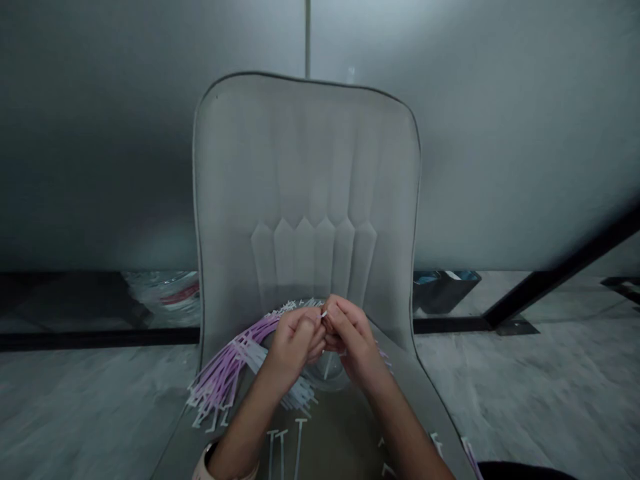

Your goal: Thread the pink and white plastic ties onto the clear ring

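Observation:
My left hand (299, 339) and my right hand (351, 333) meet over the chair seat, both closed, fingertips touching. A small white piece (324, 314) pokes out at the right thumb and fingertips; the rest is covered by my fingers. What the left fingers pinch is hidden. Just below the hands sits a clear round container (333, 381) with a pale stick inside. To the left lies a fan of purple sticks (227, 367) with white T-shaped ends. A bundle of pale sticks (299, 395) lies partly behind my left forearm.
Loose T-ended sticks (299, 440) lie near the seat's front. More white ends show beside my right forearm. The grey padded chair back (310, 153) rises behind, against a grey panel. Beyond the chair are a plastic bag (165, 293) and a dark box (443, 293).

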{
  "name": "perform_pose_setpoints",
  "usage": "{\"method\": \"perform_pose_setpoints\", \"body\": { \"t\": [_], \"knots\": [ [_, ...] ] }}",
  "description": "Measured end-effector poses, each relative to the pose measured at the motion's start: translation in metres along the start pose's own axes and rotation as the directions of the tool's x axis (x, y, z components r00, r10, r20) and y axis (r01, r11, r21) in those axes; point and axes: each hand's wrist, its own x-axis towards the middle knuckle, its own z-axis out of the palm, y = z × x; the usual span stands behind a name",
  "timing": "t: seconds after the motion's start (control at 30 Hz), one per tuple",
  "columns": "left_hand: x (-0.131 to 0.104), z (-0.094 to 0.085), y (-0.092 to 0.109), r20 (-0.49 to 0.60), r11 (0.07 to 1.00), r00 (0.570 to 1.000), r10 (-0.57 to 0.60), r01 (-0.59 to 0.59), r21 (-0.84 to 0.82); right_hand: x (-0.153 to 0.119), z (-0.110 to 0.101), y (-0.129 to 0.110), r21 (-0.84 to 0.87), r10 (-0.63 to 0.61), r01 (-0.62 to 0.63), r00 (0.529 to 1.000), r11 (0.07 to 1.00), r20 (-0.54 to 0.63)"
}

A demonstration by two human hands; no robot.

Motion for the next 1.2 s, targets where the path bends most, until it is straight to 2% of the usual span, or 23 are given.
{"method": "perform_pose_setpoints", "body": {
  "t": [0.43,0.73,1.2],
  "knots": [
    [0.0015,0.0010,0.0015,-0.019,0.997,0.999,0.040,-0.039,0.063,-0.0008,0.0004,0.0004,-0.149,-0.036,0.029,0.998,0.988,-0.044],
    [0.0006,-0.0037,-0.0005,-0.048,0.979,0.996,0.078,-0.068,0.190,-0.0007,0.0010,0.0008,-0.208,-0.049,0.036,0.997,0.978,-0.056],
    [0.0010,0.0018,0.0036,-0.058,0.991,0.997,0.057,-0.050,0.123,0.0001,0.0002,0.0025,-0.260,-0.077,0.065,0.996,0.963,-0.037]
  ]
}}
